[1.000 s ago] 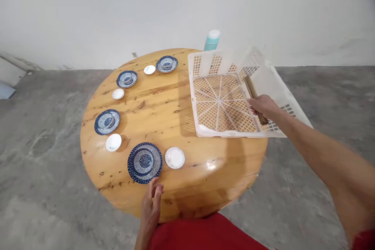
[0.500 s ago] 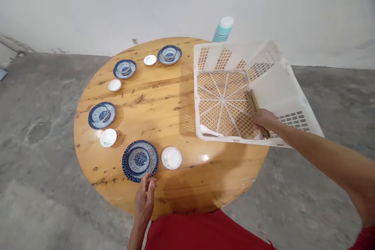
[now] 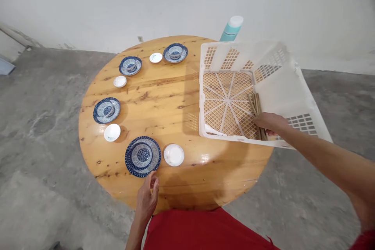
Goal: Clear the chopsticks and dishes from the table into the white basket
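Note:
My right hand reaches down inside a white plastic basket, its fingers closed around some brown chopsticks that lie along the right side of the basket floor. The palm hides part of the sticks. A white spoon rests in the basket's near left corner. Over the table's front part, my left hand holds nothing, with thumb and fingers loosely bent and apart. Just beyond its fingertips is a blue-patterned plate carrying a matching bowl. A small white dish sits right of that plate.
Three more blue-patterned plates with bowls, such as the left one, follow the round wooden table's left and far edge. Small white dishes stand between them. A turquoise bottle with a white cap rises behind the basket. A wall is beyond.
The view has shifted slightly, so the table appears a little further right. In the basket, my right hand has changed its hold and the chopsticks now look more spread. My left hand stays by the near plate.

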`<state>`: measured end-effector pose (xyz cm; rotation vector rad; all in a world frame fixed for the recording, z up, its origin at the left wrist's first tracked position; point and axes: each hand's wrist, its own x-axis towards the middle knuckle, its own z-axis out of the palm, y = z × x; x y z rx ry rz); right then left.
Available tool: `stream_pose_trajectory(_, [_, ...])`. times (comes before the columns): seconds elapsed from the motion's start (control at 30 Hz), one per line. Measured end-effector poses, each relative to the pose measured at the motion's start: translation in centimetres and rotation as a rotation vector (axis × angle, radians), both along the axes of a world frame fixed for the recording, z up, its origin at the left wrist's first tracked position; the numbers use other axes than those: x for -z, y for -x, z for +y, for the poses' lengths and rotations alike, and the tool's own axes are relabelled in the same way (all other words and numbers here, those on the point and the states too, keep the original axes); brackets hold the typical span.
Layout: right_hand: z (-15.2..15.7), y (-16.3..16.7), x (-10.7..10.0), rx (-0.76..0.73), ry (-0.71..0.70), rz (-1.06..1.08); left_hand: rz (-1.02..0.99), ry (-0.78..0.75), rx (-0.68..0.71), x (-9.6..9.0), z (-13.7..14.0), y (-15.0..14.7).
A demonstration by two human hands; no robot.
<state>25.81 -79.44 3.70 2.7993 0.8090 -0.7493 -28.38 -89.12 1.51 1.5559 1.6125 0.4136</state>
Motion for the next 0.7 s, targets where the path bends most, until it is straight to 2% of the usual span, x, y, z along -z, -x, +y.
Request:
stream_pose_trajectory(0.07, [0.1,0.0,-0.5,-0.041,0.203,0.014,0.001,0.002,0.006,-0.4,0.1,0.1])
stream_pose_trajectory(0.13, [0.1,0.1,-1.0,-0.106,0.261,-0.009,-0.004,0.011,0.020,-0.8,0.2,0.2])
stream_pose_trajectory(0.3, [-0.1,0.4,-2.0,-0.197,0.267,-0.069,0.005,-0.004,0.001,-1.1,0.1,0.5])
stream_pose_trajectory(0.47, [0.1,0.5,-1.8,-0.245,0.210,-0.135,0.003,0.009,-0.019,-0.8,-0.5,0.8])
stream_pose_trajectory(0.6, [1.1,0.6,-0.9,-0.328,0.128,-0.114,-0.003,0.030,0.003,-0.6,-1.0,1.0])
stream_pose_trajectory(0.7, [2.5,1.1,0.6,-0.387,0.062,-0.041,-0.004,0.039,0.014,-0.2,-1.3,1.5])
